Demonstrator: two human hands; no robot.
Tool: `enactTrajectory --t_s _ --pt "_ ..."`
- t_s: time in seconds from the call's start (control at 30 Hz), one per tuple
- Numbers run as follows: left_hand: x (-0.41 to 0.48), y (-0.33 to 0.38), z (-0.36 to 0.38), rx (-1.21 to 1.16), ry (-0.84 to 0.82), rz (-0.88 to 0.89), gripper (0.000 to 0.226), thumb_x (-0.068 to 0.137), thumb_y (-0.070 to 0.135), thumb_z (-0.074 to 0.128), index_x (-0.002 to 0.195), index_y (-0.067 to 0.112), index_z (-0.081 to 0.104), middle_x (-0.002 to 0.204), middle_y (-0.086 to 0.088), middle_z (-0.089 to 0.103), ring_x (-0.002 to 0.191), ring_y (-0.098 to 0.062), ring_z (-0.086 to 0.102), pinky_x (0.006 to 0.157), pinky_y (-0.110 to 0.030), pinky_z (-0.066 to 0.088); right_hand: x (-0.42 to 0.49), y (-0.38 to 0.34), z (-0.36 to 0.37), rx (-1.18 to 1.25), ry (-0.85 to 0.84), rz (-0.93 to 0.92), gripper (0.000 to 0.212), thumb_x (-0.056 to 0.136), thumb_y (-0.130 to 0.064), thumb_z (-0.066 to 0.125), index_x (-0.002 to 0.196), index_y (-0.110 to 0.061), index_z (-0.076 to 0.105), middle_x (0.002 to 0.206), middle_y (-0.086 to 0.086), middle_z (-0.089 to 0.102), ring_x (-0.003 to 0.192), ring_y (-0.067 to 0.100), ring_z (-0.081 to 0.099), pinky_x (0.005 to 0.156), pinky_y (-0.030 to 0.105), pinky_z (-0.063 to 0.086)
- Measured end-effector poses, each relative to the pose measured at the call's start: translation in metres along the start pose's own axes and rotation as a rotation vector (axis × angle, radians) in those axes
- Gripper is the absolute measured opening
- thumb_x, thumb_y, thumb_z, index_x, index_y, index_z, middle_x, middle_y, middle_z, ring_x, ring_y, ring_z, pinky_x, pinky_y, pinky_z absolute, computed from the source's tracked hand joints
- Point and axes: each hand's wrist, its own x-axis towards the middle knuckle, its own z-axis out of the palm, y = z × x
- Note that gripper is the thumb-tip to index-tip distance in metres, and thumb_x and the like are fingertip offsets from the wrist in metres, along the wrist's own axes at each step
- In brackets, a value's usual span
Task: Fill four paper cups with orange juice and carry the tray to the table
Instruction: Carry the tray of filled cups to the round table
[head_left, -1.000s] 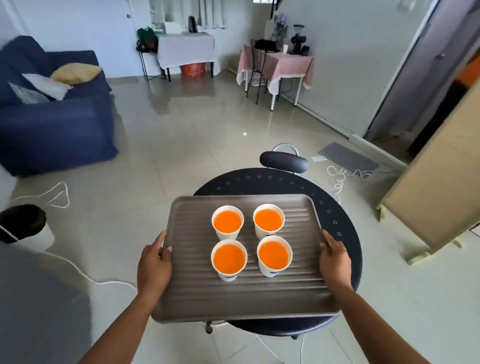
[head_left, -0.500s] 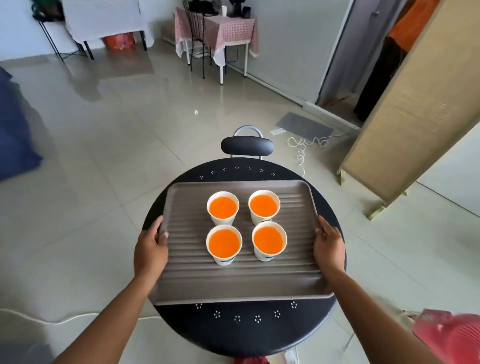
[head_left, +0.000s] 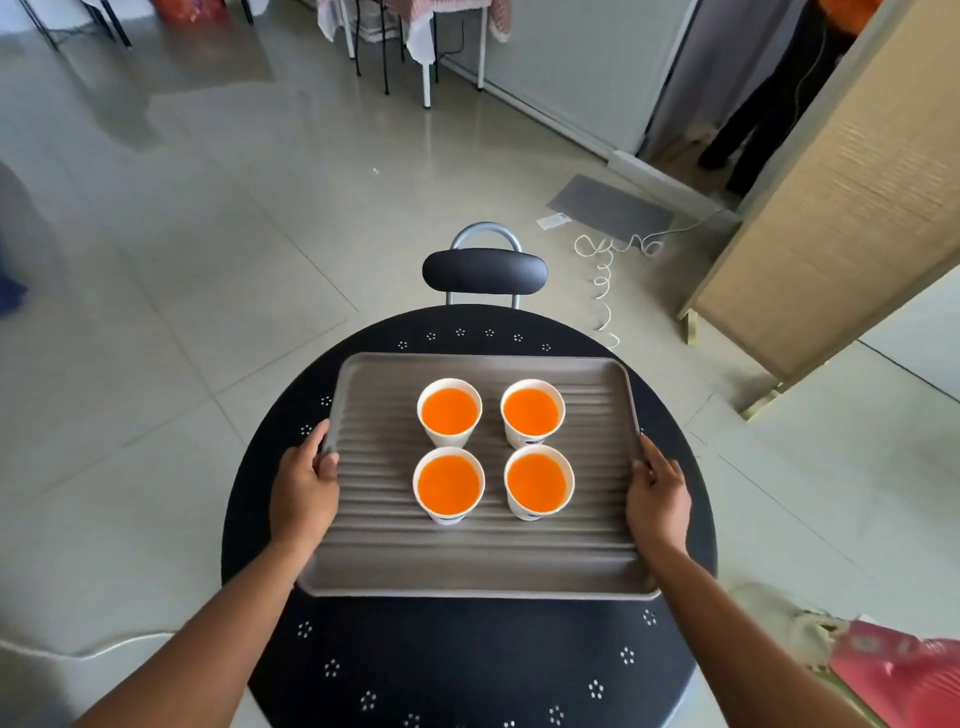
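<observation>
A grey ribbed tray (head_left: 483, 564) lies over the middle of a round black table (head_left: 467, 660). Several white paper cups stand on it in a square, all full of orange juice; the front left cup (head_left: 448, 486) and the back right cup (head_left: 532, 413) are two of them. My left hand (head_left: 304, 491) grips the tray's left rim, thumb on top. My right hand (head_left: 657, 493) grips the right rim the same way. Whether the tray rests on the table or hovers just above it I cannot tell.
A black chair (head_left: 484, 270) is tucked at the table's far side. A coiled white cable (head_left: 605, 280) and a grey mat (head_left: 613, 208) lie on the tiled floor beyond. A beige folding screen (head_left: 836, 208) stands at the right. Something red (head_left: 904, 670) sits at the lower right.
The tray has moved forward from the table's near edge to over its middle, both hands still on its rims. My view has dropped and come closer to the table.
</observation>
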Motion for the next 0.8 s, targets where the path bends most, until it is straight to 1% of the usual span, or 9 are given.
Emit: enactTrajectory --t_s 0.07,0.17,0.23,0.43,0.53,0.67,0.8 --pt "0.01 -0.001 0.007 0.001 -0.011 -0.013 0.043 0.101 0.02 0.048 0.143 0.026 0.046 0.108 -0.006 0.054 0.085 -0.017 0.056 0.068 -0.029 0.045 0.01 0.0 0.009 -0.002 -0.005 0.005 0.042 0.099 -0.016 0.045 0.14 -0.024 0.053 0.114 0.008 0.059 0.108 0.029 0.058 0.085 0.03 0.039" --pt "0.028 -0.002 0.018 0.013 -0.02 -0.022 0.044 0.101 0.019 0.048 0.144 0.025 0.045 0.115 -0.008 0.055 0.09 -0.017 0.055 0.073 -0.032 0.047 0.025 -0.002 0.027 0.002 -0.008 0.021 0.041 0.099 -0.015 0.047 0.139 -0.022 0.054 0.119 0.009 0.059 0.112 0.03 0.057 0.095 0.034 0.041" --pt "0.038 -0.004 0.023 0.021 -0.015 -0.027 0.044 0.101 0.019 0.048 0.144 0.025 0.045 0.117 -0.009 0.055 0.091 -0.017 0.056 0.074 -0.033 0.048 0.032 -0.004 0.036 -0.002 -0.013 0.027 0.04 0.1 -0.015 0.047 0.139 -0.021 0.055 0.122 0.01 0.059 0.114 0.031 0.056 0.098 0.037 0.041" --pt "0.058 -0.012 0.034 0.076 -0.013 -0.015 0.044 0.101 0.021 0.047 0.144 0.026 0.044 0.109 -0.007 0.056 0.081 -0.019 0.059 0.062 -0.031 0.048 0.047 -0.002 0.055 -0.034 -0.02 0.025 0.04 0.1 -0.017 0.046 0.139 -0.022 0.054 0.118 0.008 0.059 0.107 0.03 0.058 0.095 0.04 0.044" --pt "0.064 -0.016 0.038 0.105 -0.021 -0.016 0.044 0.101 0.021 0.047 0.144 0.026 0.043 0.109 -0.006 0.056 0.081 -0.02 0.06 0.06 -0.033 0.05 0.051 0.002 0.061 -0.057 -0.021 0.029 0.041 0.101 -0.019 0.045 0.14 -0.024 0.053 0.119 0.006 0.059 0.106 0.028 0.058 0.095 0.04 0.045" --pt "0.067 -0.021 0.043 0.144 -0.016 -0.021 0.044 0.101 0.021 0.046 0.144 0.027 0.042 0.111 -0.006 0.057 0.08 -0.022 0.061 0.058 -0.04 0.055 0.053 0.007 0.065 -0.089 -0.028 0.026 0.041 0.101 -0.019 0.044 0.141 -0.024 0.051 0.119 0.006 0.058 0.104 0.028 0.059 0.091 0.039 0.046" --pt "0.066 -0.022 0.046 0.168 0.007 -0.002 0.044 0.101 0.021 0.046 0.144 0.027 0.042 0.109 -0.005 0.057 0.079 -0.021 0.061 0.057 -0.04 0.054 0.053 0.008 0.067 -0.16 -0.029 0.006 0.041 0.102 -0.02 0.042 0.143 -0.024 0.048 0.118 0.007 0.057 0.101 0.03 0.059 0.088 0.042 0.048"
